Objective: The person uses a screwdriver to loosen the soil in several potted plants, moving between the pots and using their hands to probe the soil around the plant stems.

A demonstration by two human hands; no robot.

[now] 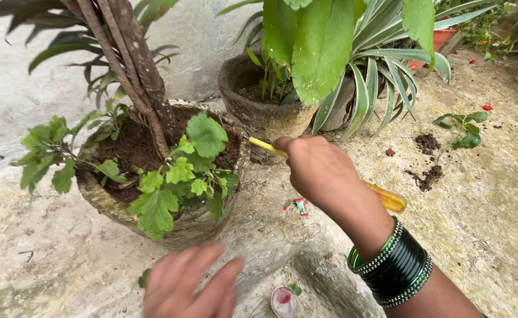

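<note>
Fingers of the right hand [318, 171] close around a yellow stick [268, 147], a thin tool whose pale tip pokes out to the left of the fist and whose amber translucent end [388, 200] shows behind the wrist, down to the right. Green bangles [397, 268] with beaded edges ring that forearm below the grip. Just left of the stick's tip sits a round stone pot [106, 203] of dark soil, holding a twisted brown trunk [135, 65] and small scalloped green leaves [182, 171]. Above the grip stands a second, smaller stone pot [265, 118] with broad green leaves, beside a striped spiky plant [383, 76]. Under the fist, on the rough concrete ground [495, 224], lies a small crumpled wrapper [299, 206], red, white and green. Lower still, near the bottom edge, rests a small round lid-like disc [284, 301], pale with a pink-red centre. The left hand [191, 288] is blurred at the bottom, fingers spread and holding nothing, near the big pot's base. To the right of the grip are clumps of spilled soil [429, 159] and a little seedling [465, 129]
</note>
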